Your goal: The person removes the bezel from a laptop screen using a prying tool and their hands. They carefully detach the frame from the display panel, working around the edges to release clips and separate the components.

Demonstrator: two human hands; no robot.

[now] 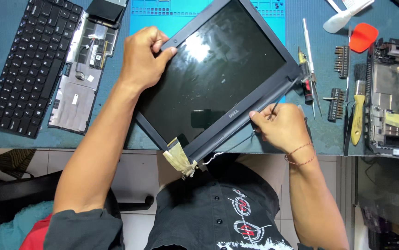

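Gripping screen panel (213,69): left hand (140,59), right hand (280,127).

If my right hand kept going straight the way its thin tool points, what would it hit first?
Probably the grey hinge strip along the black laptop screen panel; the right hand already has the thin tool almost there, though depth is unclear.

— Where do we have our left hand (140,59)?
— Up ahead, arm stretched forward, fingers curled and thumb pinching.
— And our right hand (280,127)?
— Closer in, wrist bent, fingertips pinched together, a red cord around the wrist.
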